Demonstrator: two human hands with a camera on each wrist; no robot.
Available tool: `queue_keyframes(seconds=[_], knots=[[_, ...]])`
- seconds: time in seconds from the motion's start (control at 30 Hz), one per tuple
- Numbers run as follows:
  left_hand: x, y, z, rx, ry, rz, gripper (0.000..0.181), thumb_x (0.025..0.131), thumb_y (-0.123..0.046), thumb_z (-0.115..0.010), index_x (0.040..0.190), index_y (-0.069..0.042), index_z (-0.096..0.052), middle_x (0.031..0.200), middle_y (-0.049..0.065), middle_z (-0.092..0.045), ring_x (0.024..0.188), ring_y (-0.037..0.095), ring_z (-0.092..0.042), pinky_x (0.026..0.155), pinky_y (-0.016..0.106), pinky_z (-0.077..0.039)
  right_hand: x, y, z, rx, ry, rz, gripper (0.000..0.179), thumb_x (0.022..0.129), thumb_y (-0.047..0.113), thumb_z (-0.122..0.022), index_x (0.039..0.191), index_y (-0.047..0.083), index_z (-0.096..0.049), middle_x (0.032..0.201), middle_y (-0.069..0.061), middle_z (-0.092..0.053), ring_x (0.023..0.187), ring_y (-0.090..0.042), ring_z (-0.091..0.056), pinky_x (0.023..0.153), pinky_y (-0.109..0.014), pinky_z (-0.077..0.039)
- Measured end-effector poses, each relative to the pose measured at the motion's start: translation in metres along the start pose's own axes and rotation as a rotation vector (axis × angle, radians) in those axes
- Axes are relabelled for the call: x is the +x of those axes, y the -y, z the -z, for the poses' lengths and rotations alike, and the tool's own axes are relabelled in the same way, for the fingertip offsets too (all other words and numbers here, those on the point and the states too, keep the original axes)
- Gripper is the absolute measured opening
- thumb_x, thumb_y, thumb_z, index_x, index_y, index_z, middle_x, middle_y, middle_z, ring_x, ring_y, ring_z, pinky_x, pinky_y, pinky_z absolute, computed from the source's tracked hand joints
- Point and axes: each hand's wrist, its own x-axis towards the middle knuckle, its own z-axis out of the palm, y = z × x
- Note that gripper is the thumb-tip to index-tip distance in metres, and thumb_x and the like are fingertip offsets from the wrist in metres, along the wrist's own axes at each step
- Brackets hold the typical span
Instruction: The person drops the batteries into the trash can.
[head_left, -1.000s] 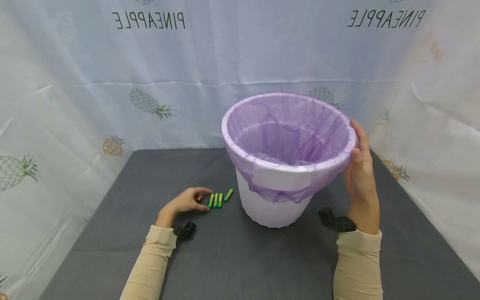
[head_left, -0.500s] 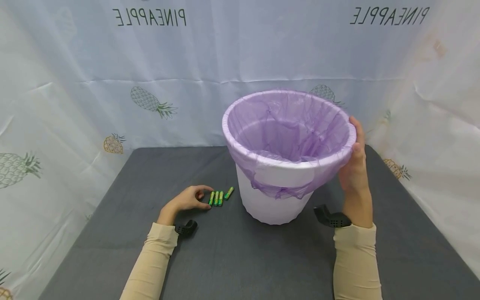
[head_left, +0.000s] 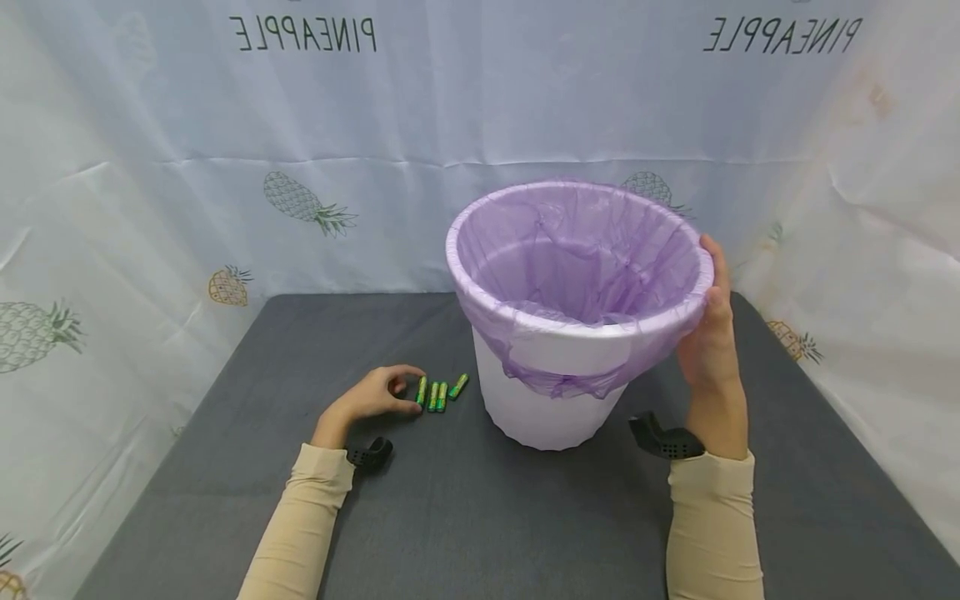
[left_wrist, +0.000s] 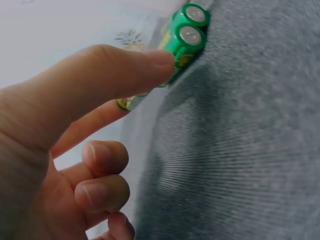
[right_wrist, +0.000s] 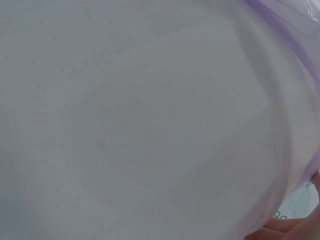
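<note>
My left hand (head_left: 373, 393) pinches a small green-and-yellow battery (head_left: 422, 391) end to end between thumb and index finger, its other fingers curled loosely. In the left wrist view the thumb hides most of this battery, though its gold end (left_wrist: 124, 104) shows by the index finger. Just right of it, two matching batteries (head_left: 437, 397) lie side by side on the table. One more battery (head_left: 459, 386) lies slanted near the bin. My right hand (head_left: 709, 333) rests with extended fingers against the right rim of a white trash bin (head_left: 551, 425) lined with a purple bag (head_left: 558, 382).
A dark grey cloth covers the table (head_left: 480, 517). Behind it and along both sides hangs a white curtain (head_left: 420, 217) with pineapple prints. The bin stands right of centre, its open top tipped slightly toward me.
My left thumb and index finger have closed on the leftmost battery and drawn it slightly away from the two beside it. My right hand has shifted slightly inward along the bin.
</note>
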Motion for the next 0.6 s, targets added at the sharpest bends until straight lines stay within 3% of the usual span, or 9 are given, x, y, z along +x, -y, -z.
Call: queue_keyframes(seconds=[0.2,0.6], knots=[[0.001,-0.006,0.003,0.015,-0.017,0.050,0.055,0.082,-0.019,-0.077,0.130,-0.001,-0.056,0.070,-0.003,-0.037,0.059,0.005,-0.032,0.061,0.024,-0.034,0.000,-0.001,-0.004,0.010,-0.030,-0.016,0.072,0.081,0.040,-0.070,0.140,0.017,-0.034,0.138,-0.006,-0.041,0.126,-0.018,-0.040,0.102,-0.031,-0.035],[-0.008,-0.023,0.015,-0.024,-0.095,0.030,0.055,0.082,-0.021,-0.077,0.129,-0.003,-0.057,0.074,0.004,-0.039,0.059,0.004,-0.031,0.059,0.023,-0.033,0.000,-0.002,-0.005,0.012,-0.043,-0.011,0.074,0.079,0.042,-0.074,0.138,0.016,-0.036,0.133,-0.006,-0.045,0.121,-0.018,-0.044,0.098,-0.029,-0.040]])
